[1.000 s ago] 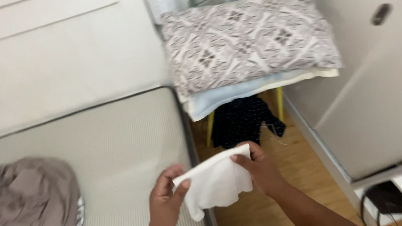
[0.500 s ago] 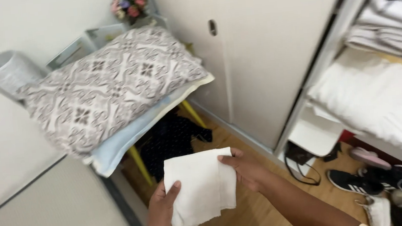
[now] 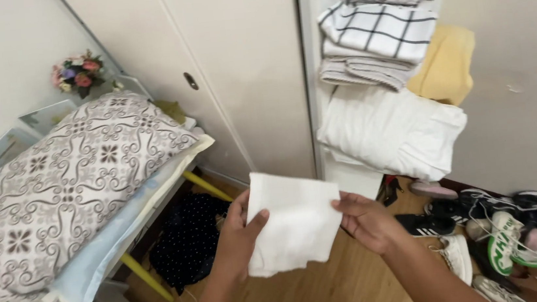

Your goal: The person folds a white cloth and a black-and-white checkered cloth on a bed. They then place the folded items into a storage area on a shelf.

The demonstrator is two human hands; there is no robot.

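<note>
Both my hands pinch folded white cloth (image 3: 295, 220) above wood floor (image 3: 308, 291): left hand (image 3: 240, 229) thumb on front, right hand (image 3: 367, 220) gripping right edge. Beyond: patterned pillow (image 3: 69, 190) left, shoes (image 3: 505, 226) right, stacked linens (image 3: 386, 74) on shelf.

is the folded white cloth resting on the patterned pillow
No, the folded white cloth is held up in the air between the left hand and right hand, apart from the patterned pillow.

One folded cloth (image 3: 293, 219), two hands (image 3: 237, 236)
</note>
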